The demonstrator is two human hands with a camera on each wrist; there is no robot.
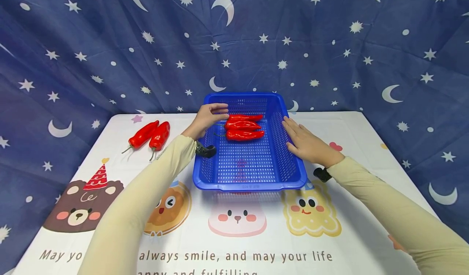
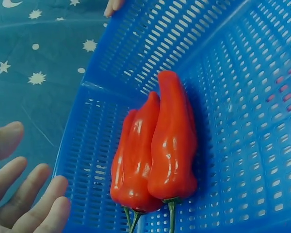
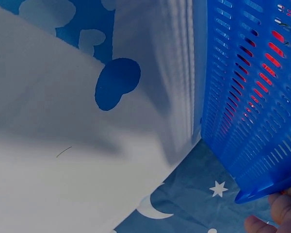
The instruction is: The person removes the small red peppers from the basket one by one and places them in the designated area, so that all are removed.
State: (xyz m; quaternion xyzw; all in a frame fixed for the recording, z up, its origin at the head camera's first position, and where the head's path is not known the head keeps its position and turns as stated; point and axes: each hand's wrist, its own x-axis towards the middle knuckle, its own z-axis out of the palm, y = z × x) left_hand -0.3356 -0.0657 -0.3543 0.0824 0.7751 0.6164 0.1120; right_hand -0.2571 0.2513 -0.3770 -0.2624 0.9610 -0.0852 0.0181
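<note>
A blue plastic basket [image 1: 249,186] with slotted walls stands on the table. Three red peppers [image 1: 244,135] lie side by side in its far left part, their stems to the left. My left hand [image 1: 206,119] is over the basket's left rim beside them, its fingers apart and nothing in its grasp; the left wrist view shows these fingers [image 2: 46,208] away from the peppers [image 2: 172,145]. At the right rim rests my right hand [image 1: 307,144], fingers extended along it. In the right wrist view its fingers [image 3: 283,208] are at the rim's edge.
Two more red peppers [image 1: 159,135] lie on the table left of the basket. A white cloth [image 1: 176,248] with printed cartoon figures and lettering covers the table. Behind it hangs a dark blue curtain [image 1: 242,34] with moons and stars.
</note>
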